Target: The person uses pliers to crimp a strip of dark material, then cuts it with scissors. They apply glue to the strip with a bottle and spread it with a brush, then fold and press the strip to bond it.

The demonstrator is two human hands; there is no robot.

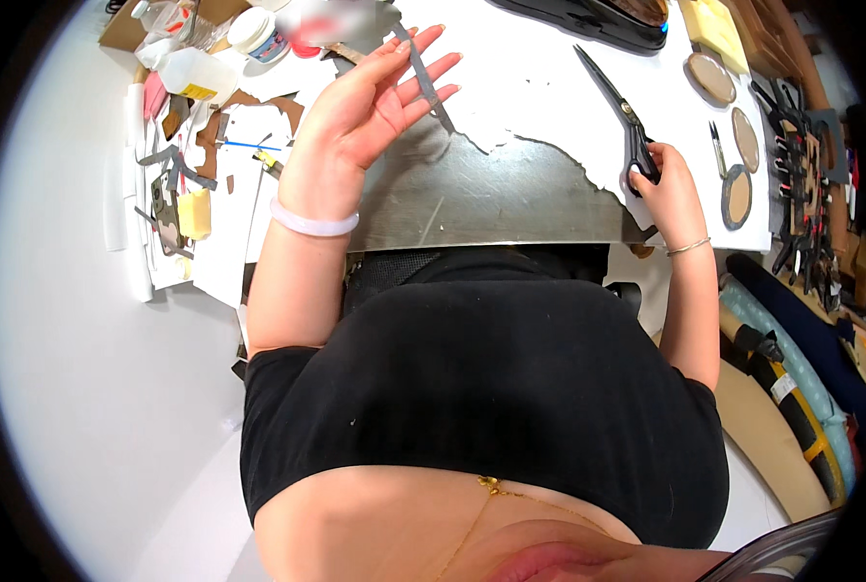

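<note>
My left hand (355, 126) is raised palm up over the table's far left part. A narrow dark grey strip (421, 76) hangs between its thumb and index finger and crosses in front of the other fingers, which are stretched out. At the right, my right hand (675, 194) grips the handles of large black scissors (612, 87). Their blades look closed and point toward the far side, over white paper (520, 87). The paper's torn near edge lies on a bare grey metal work surface (472, 199) between my two arms.
Bottles, a white tub (256, 34), a yellow sponge-like block (195, 213) and scraps crowd the left side. A black case (598, 19) sits at the far edge. Oval discs (736, 197) lie on the right, beside a rack of tools (801, 184). Fabric rolls (792, 354) stand lower right.
</note>
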